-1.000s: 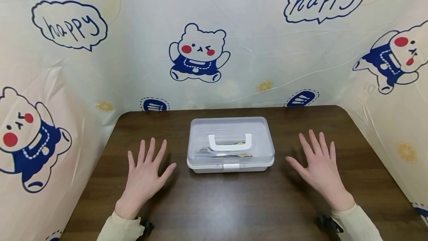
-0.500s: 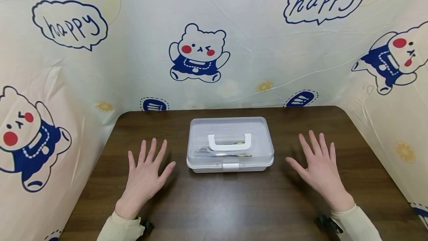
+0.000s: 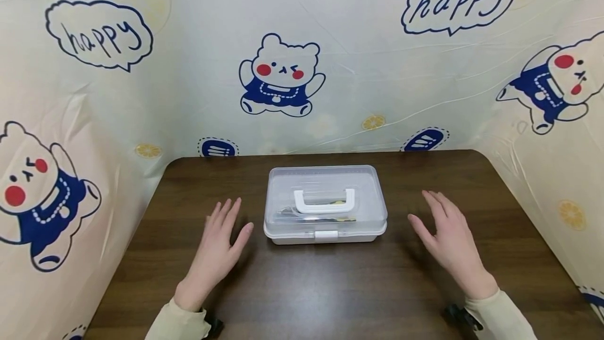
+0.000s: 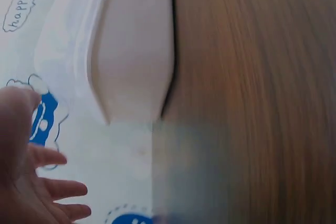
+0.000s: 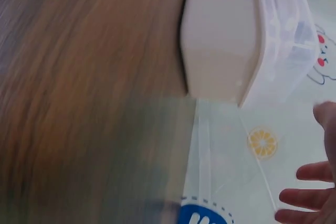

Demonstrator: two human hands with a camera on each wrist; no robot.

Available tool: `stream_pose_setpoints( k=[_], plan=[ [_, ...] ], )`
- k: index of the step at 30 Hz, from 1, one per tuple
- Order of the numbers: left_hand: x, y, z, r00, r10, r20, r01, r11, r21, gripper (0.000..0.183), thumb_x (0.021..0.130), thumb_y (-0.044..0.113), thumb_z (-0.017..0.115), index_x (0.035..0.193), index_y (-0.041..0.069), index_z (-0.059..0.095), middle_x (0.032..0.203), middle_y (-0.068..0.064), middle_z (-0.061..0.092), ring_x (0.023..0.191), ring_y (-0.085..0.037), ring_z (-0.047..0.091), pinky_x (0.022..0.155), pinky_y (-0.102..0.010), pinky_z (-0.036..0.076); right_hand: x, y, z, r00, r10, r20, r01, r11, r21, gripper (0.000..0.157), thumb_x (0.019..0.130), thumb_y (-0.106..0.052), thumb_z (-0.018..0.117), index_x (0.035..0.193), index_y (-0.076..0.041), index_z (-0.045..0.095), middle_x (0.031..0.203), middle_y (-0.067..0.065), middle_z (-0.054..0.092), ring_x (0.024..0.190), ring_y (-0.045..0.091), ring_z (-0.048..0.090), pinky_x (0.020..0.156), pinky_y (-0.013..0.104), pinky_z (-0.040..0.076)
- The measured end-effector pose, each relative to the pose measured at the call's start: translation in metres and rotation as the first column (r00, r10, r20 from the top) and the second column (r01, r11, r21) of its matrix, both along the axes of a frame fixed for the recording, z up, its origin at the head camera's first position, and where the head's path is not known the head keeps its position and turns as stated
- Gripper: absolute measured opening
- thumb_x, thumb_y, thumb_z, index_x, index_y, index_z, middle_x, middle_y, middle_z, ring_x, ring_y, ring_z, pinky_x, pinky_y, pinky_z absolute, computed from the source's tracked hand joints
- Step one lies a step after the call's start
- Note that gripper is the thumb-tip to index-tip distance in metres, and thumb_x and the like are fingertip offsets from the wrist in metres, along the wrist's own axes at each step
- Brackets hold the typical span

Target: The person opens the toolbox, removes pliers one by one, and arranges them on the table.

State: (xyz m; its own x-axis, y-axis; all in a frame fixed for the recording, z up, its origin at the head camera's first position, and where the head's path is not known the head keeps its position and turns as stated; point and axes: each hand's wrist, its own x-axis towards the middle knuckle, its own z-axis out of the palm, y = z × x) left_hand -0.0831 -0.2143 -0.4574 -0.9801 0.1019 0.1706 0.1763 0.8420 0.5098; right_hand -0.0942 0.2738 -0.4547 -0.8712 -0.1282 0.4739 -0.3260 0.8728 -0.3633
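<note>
A storage box (image 3: pixel 325 180) with a clear lid and a white base stands on the brown table, its lid down. On the lid is a white handle (image 3: pixel 324 208), and the front edge carries a white latch (image 3: pixel 326 235). Slim items with yellow and dark parts show through the lid. To the left of the box my left hand (image 3: pixel 214 251) has its fingers extended and holds nothing. My right hand (image 3: pixel 450 243), also holding nothing, is on the box's right side. Both wrist views show the box's white side (image 4: pixel 134 51) apart from the fingers.
The wooden table (image 3: pixel 302 298) has rounded far corners. Behind it and along both sides hangs a pale curtain (image 3: pixel 198 67) printed with bears, lemon slices and "happy" bubbles. A dark wrist device (image 3: pixel 462 316) sits below each cuff.
Both hands have turned from palms-down with spread fingers to more sideways, thumbs up, with the fingers closer together. The left hand has moved slightly right toward the box, which has stayed put.
</note>
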Motion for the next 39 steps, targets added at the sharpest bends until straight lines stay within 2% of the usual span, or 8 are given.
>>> stream_pose_setpoints(
  k=[3, 9, 12, 17, 26, 30, 35, 39],
  plan=[
    [-0.003, 0.011, -0.001, 1.0, -0.008, 0.005, 0.007, 0.977, 0.213, 0.061, 0.109, 0.041, 0.055, 0.159, 0.008, 0.041, 0.16, -0.022, 0.042, 0.15, -0.043, 0.034, 0.117, -0.066, 0.031, 0.003, -0.009, 0.003, 0.997, 0.027, -0.066, -0.033, 0.996, -0.088, 0.048, 0.09, -0.015, 0.08, 0.133, 0.0, 0.064, 0.126, 0.02, 0.066, 0.115, 0.037, 0.062, 0.095, 0.049, 0.051],
    [-0.011, 0.037, -0.006, 0.998, -0.021, 0.056, -0.012, 0.849, 0.528, 0.049, 0.108, 0.029, 0.059, 0.15, 0.004, 0.053, 0.148, -0.02, 0.058, 0.135, -0.035, 0.057, 0.108, -0.051, 0.049, 0.01, -0.039, 0.005, 0.967, 0.19, -0.17, -0.225, 0.948, -0.224, 0.027, 0.082, 0.004, 0.08, 0.104, -0.008, 0.073, 0.088, -0.001, 0.07, 0.077, 0.009, 0.063, 0.061, 0.013, 0.051],
    [-0.013, 0.048, -0.008, 0.994, -0.018, 0.106, -0.051, 0.79, 0.612, 0.049, 0.108, 0.029, 0.06, 0.151, 0.006, 0.053, 0.148, -0.017, 0.059, 0.136, -0.029, 0.058, 0.109, -0.037, 0.049, 0.013, -0.056, 0.004, 0.946, 0.284, -0.158, -0.319, 0.904, -0.285, 0.027, 0.081, 0.007, 0.08, 0.099, -0.014, 0.074, 0.083, -0.007, 0.071, 0.072, 0.003, 0.063, 0.061, 0.014, 0.053],
    [-0.014, 0.058, -0.01, 0.99, -0.001, 0.139, -0.094, 0.734, 0.672, 0.053, 0.106, 0.03, 0.063, 0.153, 0.009, 0.052, 0.149, -0.014, 0.058, 0.136, -0.024, 0.057, 0.1, -0.014, 0.045, 0.017, -0.079, -0.004, 0.921, 0.387, -0.044, -0.377, 0.857, -0.351, 0.025, 0.086, 0.001, 0.081, 0.095, -0.022, 0.076, 0.083, -0.014, 0.073, 0.07, -0.002, 0.064, 0.065, 0.014, 0.055],
    [-0.014, 0.064, -0.009, 0.987, -0.001, 0.159, -0.12, 0.644, 0.756, 0.054, 0.104, 0.026, 0.067, 0.152, 0.007, 0.053, 0.148, -0.015, 0.059, 0.133, -0.023, 0.058, 0.094, -0.012, 0.049, 0.017, -0.106, -0.016, 0.88, 0.43, 0.203, -0.331, 0.86, -0.388, 0.011, 0.095, -0.02, 0.078, 0.103, -0.016, 0.084, 0.097, -0.012, 0.079, 0.084, -0.003, 0.066, 0.075, 0.02, 0.057],
    [-0.015, 0.066, -0.009, 0.986, 0.018, 0.169, -0.143, 0.626, 0.767, 0.054, 0.103, 0.023, 0.068, 0.151, 0.004, 0.053, 0.148, -0.017, 0.058, 0.134, -0.024, 0.057, 0.094, -0.012, 0.049, 0.016, -0.118, -0.022, 0.792, 0.481, 0.377, -0.22, 0.8, -0.557, 0.02, 0.099, -0.019, 0.073, 0.108, -0.004, 0.081, 0.1, 0.001, 0.079, 0.091, 0.006, 0.071, 0.081, 0.024, 0.059],
    [-0.016, 0.068, -0.006, 0.982, 0.017, 0.186, -0.158, 0.603, 0.782, 0.054, 0.103, 0.022, 0.068, 0.151, 0.002, 0.053, 0.149, -0.019, 0.057, 0.136, -0.026, 0.055, 0.093, -0.011, 0.049, 0.013, -0.129, -0.027, 0.636, 0.601, 0.484, 0.04, 0.6, -0.799, 0.037, 0.104, -0.016, 0.064, 0.116, 0.018, 0.069, 0.112, 0.03, 0.073, 0.103, 0.035, 0.074, 0.086, 0.037, 0.062],
    [-0.016, 0.068, -0.004, 0.981, 0.007, 0.196, -0.162, 0.592, 0.789, 0.053, 0.103, 0.021, 0.068, 0.151, 0.002, 0.053, 0.148, -0.018, 0.057, 0.136, -0.025, 0.055, 0.094, -0.011, 0.048, 0.012, -0.133, -0.027, 0.57, 0.633, 0.525, 0.202, 0.511, -0.836, 0.052, 0.107, -0.026, 0.061, 0.124, 0.023, 0.062, 0.118, 0.036, 0.069, 0.107, 0.038, 0.073, 0.089, 0.042, 0.061]
  ],
)
